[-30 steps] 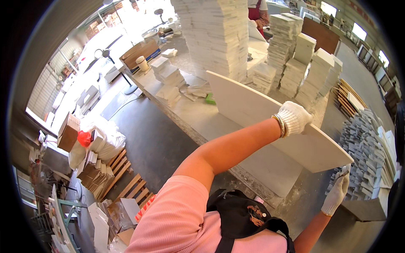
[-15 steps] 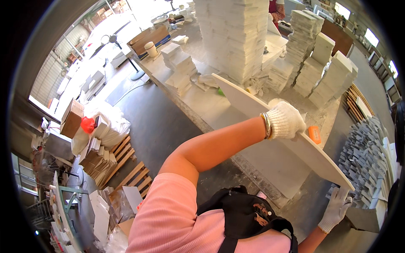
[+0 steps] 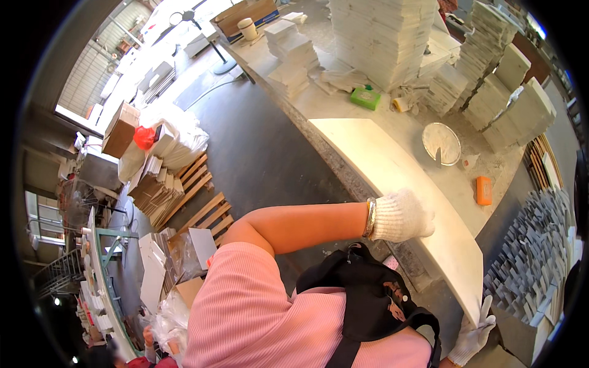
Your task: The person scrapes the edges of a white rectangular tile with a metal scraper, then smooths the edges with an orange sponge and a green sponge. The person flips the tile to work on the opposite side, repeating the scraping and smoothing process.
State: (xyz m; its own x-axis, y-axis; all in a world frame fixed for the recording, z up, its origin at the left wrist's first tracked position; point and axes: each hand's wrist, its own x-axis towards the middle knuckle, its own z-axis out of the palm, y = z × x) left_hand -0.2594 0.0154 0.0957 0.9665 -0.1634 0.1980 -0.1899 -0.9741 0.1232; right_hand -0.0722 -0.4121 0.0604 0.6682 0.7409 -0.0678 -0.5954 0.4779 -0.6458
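Observation:
A long white slab (image 3: pixel 399 162) lies slanting across the near side of the worktable, its broad face up and its near end jutting past the table. My left hand (image 3: pixel 402 214), in a white knit glove, is closed at the slab's near long edge; its fingertips are hidden. Beneath the slab's near right corner is my right hand (image 3: pixel 473 337), gloved too, touching the end with fingers stretched out and apart. Beyond the slab sits a round pan of pale paste (image 3: pixel 441 145) with a blade-like tool in it.
On the worktable (image 3: pixel 294 113) stand tall stacks of white tiles (image 3: pixel 380 46), a green box (image 3: pixel 365 98) and an orange box (image 3: pixel 484 191). Grey strips (image 3: pixel 527 245) crowd the right. Cartons (image 3: pixel 147 190) and wooden pallets (image 3: pixel 199 211) lie on the left floor.
The slab has tipped from standing on edge to lying face up, uncovering the pan and green box. My left hand has lowered with its edge; my right hand has moved down and spread its fingers.

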